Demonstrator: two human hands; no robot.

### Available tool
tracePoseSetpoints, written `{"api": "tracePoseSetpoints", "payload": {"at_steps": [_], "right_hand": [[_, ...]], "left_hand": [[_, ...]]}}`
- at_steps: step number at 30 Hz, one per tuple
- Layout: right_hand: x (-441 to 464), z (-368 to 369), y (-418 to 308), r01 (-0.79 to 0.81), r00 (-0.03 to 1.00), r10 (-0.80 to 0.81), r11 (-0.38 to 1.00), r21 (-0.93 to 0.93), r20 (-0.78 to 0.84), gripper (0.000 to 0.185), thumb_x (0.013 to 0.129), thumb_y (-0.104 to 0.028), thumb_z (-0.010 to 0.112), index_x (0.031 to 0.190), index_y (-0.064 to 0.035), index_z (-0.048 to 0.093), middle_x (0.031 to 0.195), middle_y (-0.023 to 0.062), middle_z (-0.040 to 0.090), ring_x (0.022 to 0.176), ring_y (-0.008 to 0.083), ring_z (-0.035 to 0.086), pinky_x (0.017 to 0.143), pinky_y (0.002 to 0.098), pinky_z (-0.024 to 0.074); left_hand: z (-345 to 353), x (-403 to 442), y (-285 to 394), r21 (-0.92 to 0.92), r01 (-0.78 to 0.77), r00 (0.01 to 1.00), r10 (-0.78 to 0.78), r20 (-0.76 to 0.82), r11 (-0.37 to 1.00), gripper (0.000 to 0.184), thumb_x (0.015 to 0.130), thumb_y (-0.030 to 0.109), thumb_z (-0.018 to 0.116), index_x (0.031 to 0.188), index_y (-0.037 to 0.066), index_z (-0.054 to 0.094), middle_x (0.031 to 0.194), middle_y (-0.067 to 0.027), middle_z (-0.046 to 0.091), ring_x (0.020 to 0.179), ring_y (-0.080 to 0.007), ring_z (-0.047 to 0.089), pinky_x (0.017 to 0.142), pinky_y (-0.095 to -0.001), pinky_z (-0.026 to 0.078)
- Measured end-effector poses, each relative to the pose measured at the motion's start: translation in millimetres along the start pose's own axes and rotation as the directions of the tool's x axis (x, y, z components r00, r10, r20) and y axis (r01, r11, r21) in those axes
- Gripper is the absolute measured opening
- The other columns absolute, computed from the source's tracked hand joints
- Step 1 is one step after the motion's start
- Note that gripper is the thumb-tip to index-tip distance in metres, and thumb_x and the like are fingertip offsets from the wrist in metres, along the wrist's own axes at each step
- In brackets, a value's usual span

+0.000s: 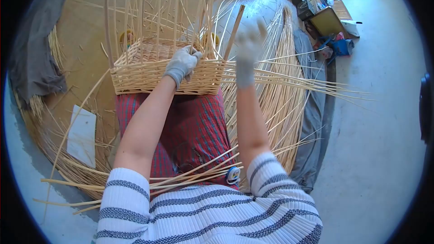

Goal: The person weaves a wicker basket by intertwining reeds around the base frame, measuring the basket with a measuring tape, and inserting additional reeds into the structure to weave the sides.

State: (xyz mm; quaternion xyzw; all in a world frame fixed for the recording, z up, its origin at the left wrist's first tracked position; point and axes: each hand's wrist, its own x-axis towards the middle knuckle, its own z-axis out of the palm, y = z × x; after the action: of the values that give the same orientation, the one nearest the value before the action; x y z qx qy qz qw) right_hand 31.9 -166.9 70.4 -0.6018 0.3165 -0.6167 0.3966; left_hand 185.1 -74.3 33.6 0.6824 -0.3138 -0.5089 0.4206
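A half-woven wicker basket (153, 76) rests on my lap, with tall upright stakes rising from its walls and two thicker corner posts in front. My left hand (183, 62), in a pale glove, is closed on the top edge of the near wall, right of its middle. To the right of the basket, my right hand (250, 45), also gloved, is raised and smeared by motion; its fingers cannot be made out. Long loose willow rods (298, 81) stick out rightward from the basket's right corner, below that hand.
A large bundle of willow rods (282, 108) lies on grey cloth to the right. More rods (194, 176) cross my lap over a red plaid cloth (190, 140). At left are a white board (82, 136) and dark cloth (38, 54). A cluttered box (329, 18) stands far right.
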Motion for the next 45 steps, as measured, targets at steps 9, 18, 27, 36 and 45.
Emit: {"api": "tracePoseSetpoints", "payload": {"at_steps": [9,18,27,36,45], "right_hand": [[-148.6,47.8,-58.2,-0.313,0.822,0.37,0.929,-0.2,0.433,0.018,0.096,-0.015,0.056,0.112,-0.0089,0.062,0.095,0.0095,0.069,0.077,0.0211,0.068,0.064,0.0317,0.0536],[-221.4,261.3,-90.3,0.578,0.337,-0.503,0.778,0.247,0.796,0.07,0.077,-0.041,0.072,0.141,-0.0281,0.047,0.135,0.0103,0.052,0.125,0.0331,0.049,0.099,0.0482,0.0422],[-161.0,287.9,-94.0,0.249,0.571,-0.272,0.956,0.153,0.774,0.014,0.082,-0.025,0.068,0.092,-0.016,0.065,0.074,0.0105,0.064,0.072,0.0302,0.065,0.067,0.0422,0.051],[-208.4,237.8,-92.8,0.344,0.39,-0.263,0.931,0.126,0.883,0.028,0.073,-0.034,0.075,0.077,-0.009,0.063,0.069,0.0111,0.061,0.071,0.0327,0.062,0.067,0.0433,0.0479],[-161.4,153.6,19.1,-0.478,0.856,0.366,0.293,0.828,0.365,0.042,0.101,-0.045,0.048,0.082,-0.0075,0.054,0.071,0.0036,0.057,0.064,0.0164,0.058,0.068,0.0362,0.0547]], "left_hand": [[-18.9,-65.2,-74.2,0.279,-0.652,0.658,0.709,-0.254,0.705,0.037,0.092,0.015,0.059,0.127,0.006,0.052,0.129,-0.0157,0.056,0.123,-0.0224,0.052,0.094,-0.0332,0.049],[-133.9,-93.3,-184.9,0.382,-0.375,0.639,0.534,-0.553,0.845,0.007,0.084,-0.003,0.058,0.085,0.004,0.058,0.079,-0.0062,0.061,0.075,-0.0171,0.057,0.071,-0.0312,0.047],[-246.2,-50.8,-191.6,-0.781,-0.541,0.679,0.71,-0.187,0.312,0.049,0.103,0.043,0.036,0.133,0.006,0.045,0.129,-0.0128,0.052,0.127,-0.0233,0.045,0.109,-0.0396,0.035],[-226.9,-25.4,-69.5,-0.499,-0.252,0.963,0.264,-0.048,0.829,0.067,0.093,0.071,0.032,0.083,0.008,0.052,0.063,-0.0022,0.048,0.055,-0.0179,0.053,0.051,-0.0342,0.046],[-226.6,-21.2,-63.2,-0.633,-0.23,0.924,0.37,0.096,0.739,0.071,0.088,0.079,0.03,0.07,0.012,0.046,0.054,0.0021,0.036,0.045,-0.012,0.038,0.041,-0.0265,0.032]]}}
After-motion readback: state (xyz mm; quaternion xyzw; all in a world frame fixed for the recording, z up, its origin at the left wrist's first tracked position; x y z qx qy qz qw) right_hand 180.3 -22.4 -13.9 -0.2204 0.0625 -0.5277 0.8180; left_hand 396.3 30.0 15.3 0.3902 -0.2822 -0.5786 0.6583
